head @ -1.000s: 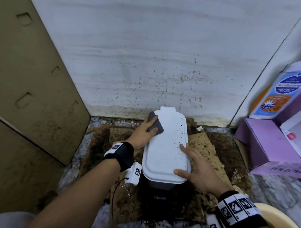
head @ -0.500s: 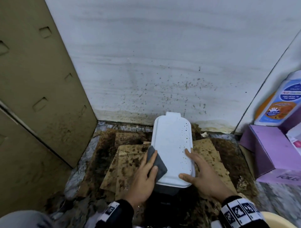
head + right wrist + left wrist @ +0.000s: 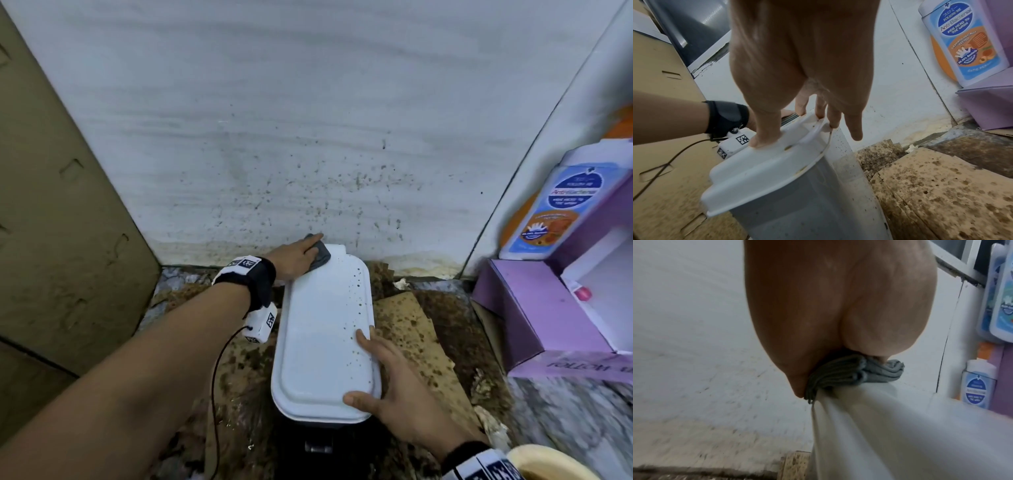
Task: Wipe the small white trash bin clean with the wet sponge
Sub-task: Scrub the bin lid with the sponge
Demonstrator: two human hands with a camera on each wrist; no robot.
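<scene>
Left hand point(image 3: 291, 258): pinched sponge point(image 3: 322, 259) on bin lid point(image 3: 318, 342) corner
Right hand point(image 3: 394, 397): lay spread, steadying
Risk: sponge looked likely to slide off that edge

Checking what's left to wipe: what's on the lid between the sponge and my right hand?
Only bare lid, dotted with brown specks along its right edge; the head view shows it.
</scene>
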